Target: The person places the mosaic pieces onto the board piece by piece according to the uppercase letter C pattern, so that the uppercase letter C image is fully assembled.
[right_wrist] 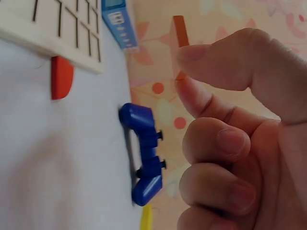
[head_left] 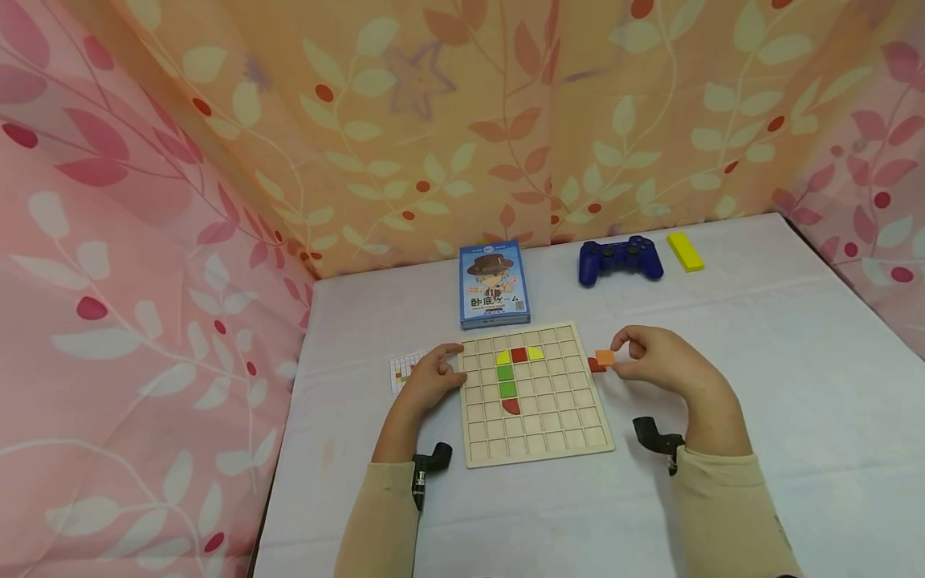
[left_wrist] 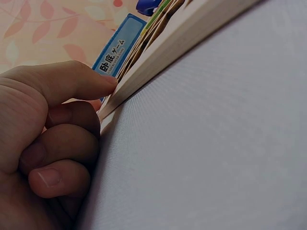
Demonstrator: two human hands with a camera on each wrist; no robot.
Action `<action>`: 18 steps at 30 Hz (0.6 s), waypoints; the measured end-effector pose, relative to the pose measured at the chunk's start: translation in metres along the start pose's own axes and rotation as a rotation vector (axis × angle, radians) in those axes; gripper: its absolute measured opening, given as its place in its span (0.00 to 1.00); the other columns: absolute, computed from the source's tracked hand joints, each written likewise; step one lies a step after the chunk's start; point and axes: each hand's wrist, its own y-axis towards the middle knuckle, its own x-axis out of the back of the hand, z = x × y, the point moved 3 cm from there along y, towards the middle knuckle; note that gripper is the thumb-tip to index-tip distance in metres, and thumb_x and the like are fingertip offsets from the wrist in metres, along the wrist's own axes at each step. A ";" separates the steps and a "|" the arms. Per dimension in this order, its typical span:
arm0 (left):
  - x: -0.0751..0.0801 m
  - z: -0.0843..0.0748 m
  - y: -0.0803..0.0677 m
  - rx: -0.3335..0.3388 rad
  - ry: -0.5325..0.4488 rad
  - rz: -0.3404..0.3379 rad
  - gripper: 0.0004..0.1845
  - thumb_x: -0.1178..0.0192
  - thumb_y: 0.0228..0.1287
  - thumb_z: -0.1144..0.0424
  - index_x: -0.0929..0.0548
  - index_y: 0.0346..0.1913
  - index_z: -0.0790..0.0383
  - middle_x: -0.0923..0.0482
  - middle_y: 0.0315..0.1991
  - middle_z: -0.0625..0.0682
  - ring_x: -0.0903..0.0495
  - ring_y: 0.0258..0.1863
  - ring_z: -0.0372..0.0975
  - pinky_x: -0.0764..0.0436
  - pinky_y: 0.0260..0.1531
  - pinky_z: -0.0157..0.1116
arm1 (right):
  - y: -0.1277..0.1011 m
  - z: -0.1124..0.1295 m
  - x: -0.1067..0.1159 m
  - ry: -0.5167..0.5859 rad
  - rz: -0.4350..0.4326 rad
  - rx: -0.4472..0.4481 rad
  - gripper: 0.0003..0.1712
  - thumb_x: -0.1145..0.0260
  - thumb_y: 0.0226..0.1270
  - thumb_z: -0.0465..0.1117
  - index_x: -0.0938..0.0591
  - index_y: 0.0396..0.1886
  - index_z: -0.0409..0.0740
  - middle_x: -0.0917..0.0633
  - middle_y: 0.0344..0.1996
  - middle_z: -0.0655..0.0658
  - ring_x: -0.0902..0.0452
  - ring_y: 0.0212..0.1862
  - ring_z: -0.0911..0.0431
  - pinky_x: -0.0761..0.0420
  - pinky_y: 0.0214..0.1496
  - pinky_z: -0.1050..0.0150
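Observation:
My right hand (head_left: 661, 361) pinches an orange square tile (head_left: 605, 357) between thumb and forefinger, raised above the table to the right of a wooden grid board (head_left: 556, 417). A red rounded piece (right_wrist: 62, 77) lies by the board's right edge, partly covered by the tile in the head view. My left hand (head_left: 432, 376) touches the board's left edge with thumb and forefinger, its other fingers curled in the left wrist view. On the board sit two yellow quarter-round pieces (head_left: 535, 352), a red square (head_left: 519, 355), two green squares (head_left: 508, 389) and a red quarter-round piece (head_left: 511, 406).
Under and beside my left hand lies a small pattern card (head_left: 397, 374). Behind the board is a blue game box (head_left: 495, 285). A blue game controller (head_left: 620, 260) and a yellow bar (head_left: 685, 252) lie at the back right. Patterned curtains surround the white-covered table (head_left: 535, 522).

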 end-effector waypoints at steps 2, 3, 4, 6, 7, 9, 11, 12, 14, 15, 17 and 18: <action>0.000 0.000 0.000 -0.002 0.001 0.001 0.30 0.31 0.64 0.63 0.24 0.69 0.56 0.30 0.17 0.45 0.36 0.16 0.35 0.35 0.22 0.35 | -0.003 0.006 0.003 -0.009 -0.028 0.017 0.17 0.27 0.60 0.43 0.20 0.47 0.45 0.30 0.29 0.47 0.34 0.31 0.52 0.35 0.32 0.58; 0.000 0.000 0.000 -0.002 0.001 0.001 0.30 0.31 0.64 0.63 0.24 0.69 0.56 0.30 0.17 0.45 0.36 0.16 0.35 0.35 0.22 0.35 | -0.005 0.009 0.004 -0.011 -0.042 0.027 0.17 0.27 0.60 0.43 0.20 0.47 0.46 0.30 0.30 0.47 0.34 0.31 0.52 0.35 0.32 0.57; 0.000 0.001 0.000 -0.003 0.001 0.001 0.30 0.31 0.64 0.63 0.25 0.69 0.57 0.30 0.17 0.45 0.36 0.16 0.35 0.35 0.22 0.35 | -0.007 0.013 0.005 -0.014 -0.056 0.041 0.17 0.27 0.60 0.43 0.20 0.47 0.46 0.30 0.30 0.47 0.34 0.32 0.52 0.35 0.33 0.57; 0.000 0.001 0.000 -0.003 0.000 -0.001 0.30 0.31 0.65 0.63 0.25 0.69 0.57 0.30 0.17 0.45 0.36 0.16 0.36 0.34 0.23 0.35 | -0.010 0.019 0.006 -0.017 -0.080 0.064 0.17 0.26 0.60 0.43 0.20 0.46 0.46 0.30 0.31 0.47 0.34 0.32 0.52 0.35 0.34 0.57; 0.000 0.001 0.000 -0.003 0.000 -0.002 0.30 0.31 0.65 0.63 0.25 0.69 0.57 0.30 0.17 0.45 0.36 0.16 0.36 0.34 0.23 0.35 | -0.011 0.022 0.007 -0.017 -0.092 0.077 0.17 0.26 0.60 0.43 0.20 0.46 0.46 0.30 0.31 0.47 0.34 0.32 0.52 0.35 0.34 0.58; 0.000 0.001 0.000 -0.002 -0.002 -0.003 0.30 0.31 0.64 0.63 0.24 0.69 0.57 0.30 0.17 0.45 0.36 0.16 0.35 0.34 0.24 0.35 | -0.014 0.029 0.007 -0.015 -0.112 0.100 0.17 0.26 0.60 0.42 0.20 0.46 0.47 0.30 0.30 0.47 0.35 0.32 0.52 0.35 0.34 0.58; 0.000 0.001 0.000 -0.002 -0.008 -0.004 0.30 0.31 0.64 0.63 0.24 0.69 0.57 0.31 0.17 0.45 0.36 0.16 0.35 0.34 0.24 0.35 | -0.016 0.035 0.007 -0.014 -0.124 0.121 0.17 0.26 0.59 0.41 0.20 0.46 0.46 0.31 0.30 0.46 0.35 0.31 0.53 0.35 0.33 0.59; 0.000 0.001 0.000 -0.003 -0.012 -0.005 0.30 0.30 0.64 0.64 0.24 0.69 0.56 0.31 0.17 0.45 0.36 0.16 0.35 0.34 0.24 0.35 | -0.017 0.038 0.006 -0.013 -0.127 0.130 0.16 0.26 0.59 0.41 0.20 0.46 0.47 0.30 0.30 0.46 0.36 0.30 0.53 0.35 0.33 0.60; 0.000 0.001 0.000 -0.002 -0.019 -0.004 0.30 0.30 0.64 0.64 0.24 0.69 0.56 0.31 0.17 0.45 0.36 0.16 0.35 0.35 0.24 0.36 | -0.018 0.044 0.003 -0.013 -0.128 0.142 0.16 0.26 0.60 0.41 0.20 0.45 0.47 0.31 0.30 0.46 0.36 0.30 0.53 0.35 0.32 0.60; 0.000 0.001 0.000 -0.003 -0.022 -0.003 0.30 0.30 0.63 0.64 0.24 0.68 0.56 0.31 0.17 0.45 0.36 0.16 0.35 0.35 0.24 0.36 | -0.019 0.047 0.002 -0.015 -0.126 0.149 0.16 0.26 0.60 0.41 0.20 0.45 0.47 0.31 0.29 0.47 0.36 0.29 0.53 0.35 0.32 0.60; 0.000 0.001 0.000 -0.006 -0.024 -0.002 0.30 0.30 0.63 0.64 0.24 0.69 0.57 0.32 0.17 0.45 0.37 0.16 0.35 0.35 0.24 0.35 | -0.018 0.052 -0.003 -0.022 -0.119 0.161 0.16 0.26 0.60 0.41 0.20 0.45 0.47 0.30 0.29 0.47 0.35 0.29 0.54 0.34 0.32 0.60; 0.000 0.001 0.000 -0.007 -0.023 -0.001 0.30 0.30 0.64 0.64 0.24 0.69 0.57 0.32 0.17 0.45 0.37 0.16 0.35 0.35 0.23 0.35 | -0.018 0.055 -0.005 -0.025 -0.114 0.166 0.16 0.26 0.60 0.41 0.20 0.45 0.48 0.30 0.28 0.48 0.35 0.28 0.54 0.34 0.31 0.60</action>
